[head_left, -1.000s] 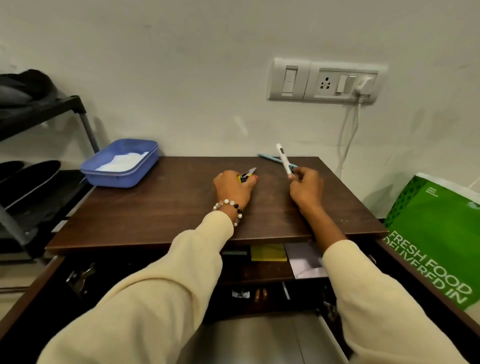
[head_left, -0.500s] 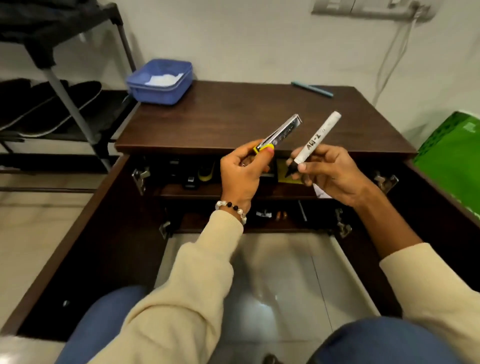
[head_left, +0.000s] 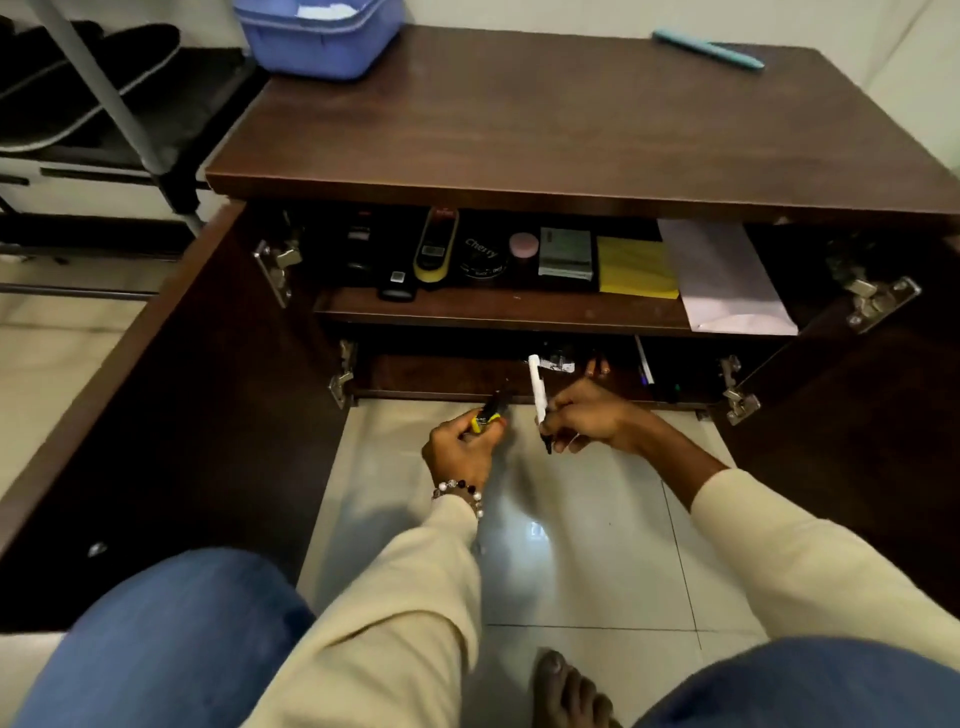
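Black shoes (head_left: 88, 67) lie on a rack at the far left, beside a dark wooden cabinet. On the back left corner of the counter (head_left: 519, 119) stands a blue tub (head_left: 317, 41) with something white inside. The left door (head_left: 156, 389) of the cabinet is wide open.

On the upper shelf (head_left: 493, 312) lie, in a row:
- a yellow and black device (head_left: 435, 244)
- a round tin (head_left: 483, 257) with the word "Cherry"
- a small pink lid (head_left: 523, 244)
- a grey box (head_left: 565, 254)
- a yellow paper (head_left: 636, 267)
- a white envelope (head_left: 727, 280), which sticks out over the shelf edge

Lower down, above the floor tiles, the left hand (head_left: 460, 452) has its fingers curled around a yellow and black cutter (head_left: 488, 415). The far end of the cutter points toward the lower shelf. A bead bracelet (head_left: 460, 491) is on this wrist.

Just beside it, the right hand (head_left: 587, 421) grips a white marker (head_left: 537, 389). The marker is nearly upright, with the black tip down and the white end in front of the lower shelf. Cutter and marker are near each other but do not touch.

A bare foot (head_left: 566, 686) rests on the floor below. A teal pen (head_left: 709, 49) lies at the back right of the counter.
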